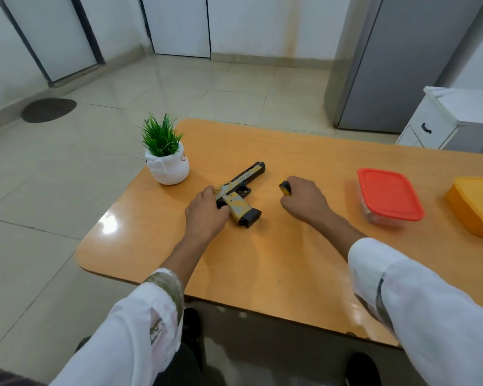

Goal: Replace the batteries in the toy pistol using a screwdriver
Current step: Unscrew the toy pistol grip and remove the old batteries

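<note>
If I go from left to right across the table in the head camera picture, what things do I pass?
Potted plant → toy pistol → screwdriver → red-lidded box → yellow box.

Left hand (205,211) on toy pistol (245,177)

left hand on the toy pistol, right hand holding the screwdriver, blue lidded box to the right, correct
Not quite: the head view shows the box has a red lid, not blue. The left hand is on the toy pistol and the right hand holds the screwdriver.
</note>
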